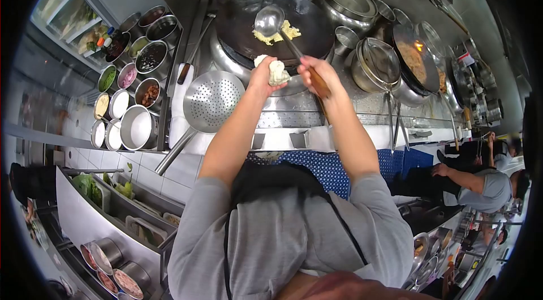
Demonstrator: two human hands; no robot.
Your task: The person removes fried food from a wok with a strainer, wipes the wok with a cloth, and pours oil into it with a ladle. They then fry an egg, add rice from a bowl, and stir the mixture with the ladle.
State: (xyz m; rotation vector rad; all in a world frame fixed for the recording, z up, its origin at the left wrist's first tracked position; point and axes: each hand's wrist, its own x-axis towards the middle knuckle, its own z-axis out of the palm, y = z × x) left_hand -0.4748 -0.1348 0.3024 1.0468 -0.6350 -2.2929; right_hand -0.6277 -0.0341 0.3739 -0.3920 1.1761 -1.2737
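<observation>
My left hand [261, 78] is closed around a bunched white cloth [277, 71] at the near rim of a large dark wok [237, 24]. In my right hand [321, 72] is the wooden handle of a metal ladle [269, 19], which reaches over the wok's near side. The ladle's bowl is down inside the wok, beside yellow scrambled egg [292, 30] and partly covering it. A round perforated strainer [214, 101] lies to the left of my left forearm, its handle sticking out past the counter edge.
Pots of sauces and chopped ingredients [151, 58] stand at left. Metal pots [349, 1] and a mesh strainer [380, 61] sit right of the wok. Further right, another wok [416, 56] holds food near a flame. A person in grey [481, 189] stands at far right.
</observation>
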